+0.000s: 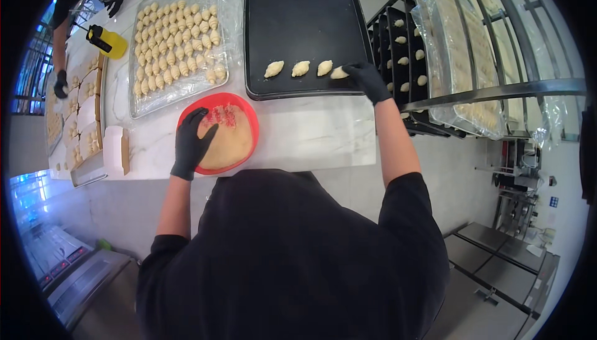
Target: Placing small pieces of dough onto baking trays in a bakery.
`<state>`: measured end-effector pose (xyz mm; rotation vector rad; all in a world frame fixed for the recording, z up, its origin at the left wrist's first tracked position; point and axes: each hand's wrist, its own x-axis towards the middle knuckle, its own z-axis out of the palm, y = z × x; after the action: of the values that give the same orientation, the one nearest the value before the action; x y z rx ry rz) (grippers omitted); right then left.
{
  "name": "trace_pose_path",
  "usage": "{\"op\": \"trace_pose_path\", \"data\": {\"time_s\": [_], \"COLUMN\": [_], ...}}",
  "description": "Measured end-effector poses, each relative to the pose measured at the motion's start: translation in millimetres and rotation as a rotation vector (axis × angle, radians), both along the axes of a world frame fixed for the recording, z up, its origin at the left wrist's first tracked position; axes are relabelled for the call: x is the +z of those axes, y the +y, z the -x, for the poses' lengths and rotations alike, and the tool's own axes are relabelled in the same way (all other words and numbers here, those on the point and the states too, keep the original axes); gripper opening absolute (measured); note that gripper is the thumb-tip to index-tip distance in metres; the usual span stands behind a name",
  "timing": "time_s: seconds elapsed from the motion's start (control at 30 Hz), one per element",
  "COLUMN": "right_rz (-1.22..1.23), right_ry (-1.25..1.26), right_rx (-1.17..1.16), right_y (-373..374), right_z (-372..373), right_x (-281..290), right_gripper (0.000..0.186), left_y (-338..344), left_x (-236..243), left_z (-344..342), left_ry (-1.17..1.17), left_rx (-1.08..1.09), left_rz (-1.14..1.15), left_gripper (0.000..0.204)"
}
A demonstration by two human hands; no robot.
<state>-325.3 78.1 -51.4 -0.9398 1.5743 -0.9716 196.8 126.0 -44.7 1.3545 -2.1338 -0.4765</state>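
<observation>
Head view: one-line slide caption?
Gloved right hand at a dough roll on the black tray, left hand at the red bowl.

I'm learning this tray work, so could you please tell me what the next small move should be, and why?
I would probably have the right grip nudge the dough piece it touches slightly rightward: its visible end lies very near the neighbouring piece, while the three other pieces in that near row on the black tray show clearer gaps between them.
</observation>
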Motion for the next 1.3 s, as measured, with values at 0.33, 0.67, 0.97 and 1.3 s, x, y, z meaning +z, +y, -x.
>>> {"op": "trace_pose_path", "data": {"time_s": [0.33, 0.67, 0.97, 1.3], "right_rz": [0.052, 0.338, 0.662, 0.37], "right_ry": [0.852, 0.813, 0.913, 0.974], "right_rx": [0.195, 0.512, 0.583, 0.887], "right_y": [-33.5, -18.7, -34.5, -56.1], "right_z": [62.3, 33.3, -45.9, -69.8], "right_x": [-28.6, -2.5, 9.2, 21.4], "right_gripper": [0.024, 0.031, 0.043, 0.053], "left_y": [-32.6, -50.7, -75.9, -144.2], "left_x": [-5.5, -17.1, -26.6, -61.1], "left_z": [1.6, -18.4, -58.9, -91.9], "left_ry": [0.012, -0.013, 0.186, 0.007], "left_rx": [0.096, 0.123, 0.373, 0.419], "left_rz": [0.032, 0.03, -0.023, -0.152], "left_gripper": [0.038, 0.036, 0.029, 0.033]}}
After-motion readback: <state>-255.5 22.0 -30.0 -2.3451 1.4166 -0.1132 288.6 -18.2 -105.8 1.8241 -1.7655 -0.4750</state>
